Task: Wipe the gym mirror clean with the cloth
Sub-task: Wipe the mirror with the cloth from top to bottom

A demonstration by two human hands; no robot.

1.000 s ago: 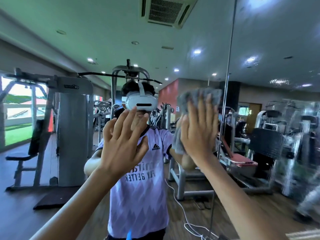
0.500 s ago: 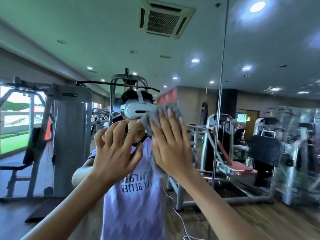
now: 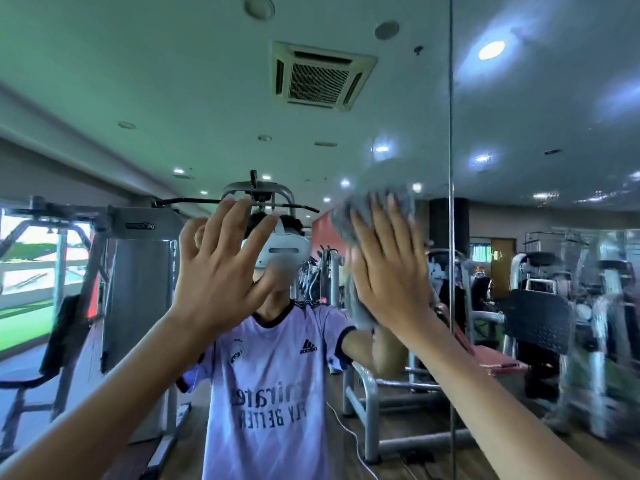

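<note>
Against the large wall-mounted gym mirror point(image 3: 138, 81), near the right edge of its left panel, a crumpled grey cloth point(image 3: 343, 221) lies pinned under the right hand point(image 3: 384, 271). That hand's fingers are straight and flat on it, pressing and not gripping. This looks like the main risk: with only palm pressure holding it, a fast sweep could let the cloth bunch, slip out and fall.

The left hand point(image 3: 214, 271) is raised beside it with its fingers spread and relaxed, holding nothing. I cannot tell whether it touches the glass, but if it does, bare skin would print fresh marks on a wiped patch.

Just right of the cloth runs a thin vertical metal seam point(image 3: 450, 168) between panels. I'd guess an edge of fabric could snag there, or the stroke could stop short of it and leave a dirty strip.

Everything else is reflection: grey steel weight machines point(image 3: 142, 271) and a square white ceiling air-conditioning vent point(image 3: 320, 76). The right panel looks hazy, though whether from smears or blur I cannot say.
</note>
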